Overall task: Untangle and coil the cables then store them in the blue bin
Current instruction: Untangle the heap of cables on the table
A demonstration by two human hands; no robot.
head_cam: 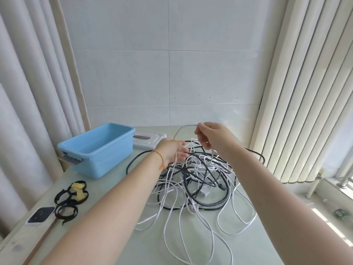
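Cables (196, 180), white and black, lie in one tangled heap across the middle of the pale table (118, 243), with loose white loops trailing toward the near edge. Left of the heap the blue bin (99, 150) stands open and holds nothing visible, so the work is at the untangling step. The right hand (212, 137) pinches a raised white strand above the pile; the left hand (172, 151) reaches into the tangle with fingers spread, though whether it grips a strand is hard to tell. Next, that lifted strand probably needs drawing free of the black loops before any coiling. Black ties (71, 196) wait at the left.
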